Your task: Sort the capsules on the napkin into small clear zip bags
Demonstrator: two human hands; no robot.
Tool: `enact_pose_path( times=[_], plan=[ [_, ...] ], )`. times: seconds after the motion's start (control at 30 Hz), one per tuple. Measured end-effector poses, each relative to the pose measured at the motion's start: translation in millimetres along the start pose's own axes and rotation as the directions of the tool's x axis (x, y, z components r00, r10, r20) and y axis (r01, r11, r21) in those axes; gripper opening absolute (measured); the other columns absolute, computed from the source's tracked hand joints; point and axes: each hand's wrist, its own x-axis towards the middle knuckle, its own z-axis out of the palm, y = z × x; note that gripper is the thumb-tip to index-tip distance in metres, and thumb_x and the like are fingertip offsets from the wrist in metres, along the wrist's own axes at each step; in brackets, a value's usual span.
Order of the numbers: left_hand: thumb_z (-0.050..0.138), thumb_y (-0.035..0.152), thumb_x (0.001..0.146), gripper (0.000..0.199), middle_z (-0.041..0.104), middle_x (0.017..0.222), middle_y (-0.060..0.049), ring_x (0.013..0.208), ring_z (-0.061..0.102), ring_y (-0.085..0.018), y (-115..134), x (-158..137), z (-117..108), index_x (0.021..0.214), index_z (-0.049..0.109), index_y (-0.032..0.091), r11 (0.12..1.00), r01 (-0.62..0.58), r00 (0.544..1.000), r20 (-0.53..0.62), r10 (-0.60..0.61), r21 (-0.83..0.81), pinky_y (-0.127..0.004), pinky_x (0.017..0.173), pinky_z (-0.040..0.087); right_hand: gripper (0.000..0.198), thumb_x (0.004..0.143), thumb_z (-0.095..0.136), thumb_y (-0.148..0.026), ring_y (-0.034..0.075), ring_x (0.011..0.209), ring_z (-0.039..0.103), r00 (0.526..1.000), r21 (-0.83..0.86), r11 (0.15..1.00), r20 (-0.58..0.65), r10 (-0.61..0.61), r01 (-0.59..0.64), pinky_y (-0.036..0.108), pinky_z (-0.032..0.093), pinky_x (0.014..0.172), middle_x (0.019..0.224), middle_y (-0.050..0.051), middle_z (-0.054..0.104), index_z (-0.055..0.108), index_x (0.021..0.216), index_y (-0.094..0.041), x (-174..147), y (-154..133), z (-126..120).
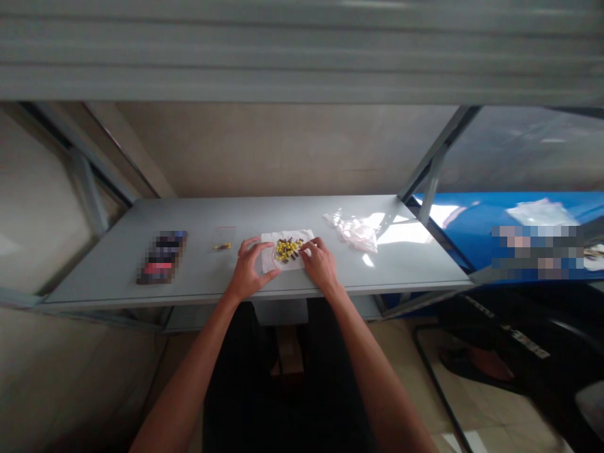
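Observation:
Many small yellow and dark pieces (286, 250) lie in a pile on a white sheet (268, 240) near the shelf's front edge; they are too small to name. My left hand (250, 264) curves around the left side of the pile, thumb and fingers apart. At the pile's right edge is my right hand (321, 261), its fingertips pinched together. What they hold, if anything, is too small to make out. Left of my left hand lies a small clear bag (225, 236) with a few similar pieces in it.
Crumpled clear plastic bags (356, 233) lie on the grey shelf (264, 211) to the right. A blurred-out dark object (163, 257) lies at the left. Another shelf (283, 69) hangs overhead. Beyond the right post are a blue surface (453, 233) and part of another person (519, 333).

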Motion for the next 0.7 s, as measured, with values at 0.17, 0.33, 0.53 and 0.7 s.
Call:
enact_pose_path(
  times=[0.17,0.33,0.53,0.7],
  plan=[
    [0.081,0.047,0.077,0.062,0.059,0.131,-0.011,0.134,0.045,-0.032,-2,0,2,0.129,0.058,0.025,0.999,-0.03,1.0,0.008,0.03,0.014,-0.05,0.114,0.039,0.015,0.095,0.06,-0.026,0.013,0.067,0.057,0.988,0.378,0.913,-0.03,-0.153,0.153,0.026,0.046,0.068,0.097,0.005,0.069,0.073,0.098,-0.02,0,-26,-5],
    [0.078,0.05,0.079,0.054,0.065,0.124,-0.009,0.124,0.053,-0.03,-4,1,3,0.125,0.061,0.026,0.999,-0.04,0.999,0.012,0.04,-0.01,-0.05,0.11,0.043,0.011,0.091,0.069,-0.028,0.015,0.07,0.061,0.962,0.47,0.856,0.052,-0.268,0.213,0.027,0.046,0.071,0.086,0.004,0.074,0.079,0.09,-0.022,6,-45,7],
    [0.077,0.051,0.081,0.053,0.063,0.123,-0.009,0.119,0.058,-0.028,-5,0,2,0.124,0.06,0.025,0.994,0.061,0.994,-0.085,-0.069,-0.096,-0.047,0.106,0.046,0.02,0.09,0.068,-0.036,0.018,0.07,0.065,0.998,0.626,0.778,-0.002,-0.061,0.049,0.029,0.049,0.066,0.093,0.005,0.08,0.082,0.097,-0.024,7,-30,7],
    [0.078,0.052,0.08,0.057,0.061,0.126,-0.009,0.121,0.056,-0.028,-7,0,2,0.126,0.059,0.025,0.99,0.068,0.995,-0.069,-0.077,-0.127,-0.046,0.108,0.045,0.013,0.086,0.074,-0.032,0.015,0.065,0.061,0.997,0.62,0.783,0.004,-0.071,0.053,0.027,0.047,0.066,0.089,0.003,0.079,0.081,0.091,-0.023,5,-31,5]
  ],
)
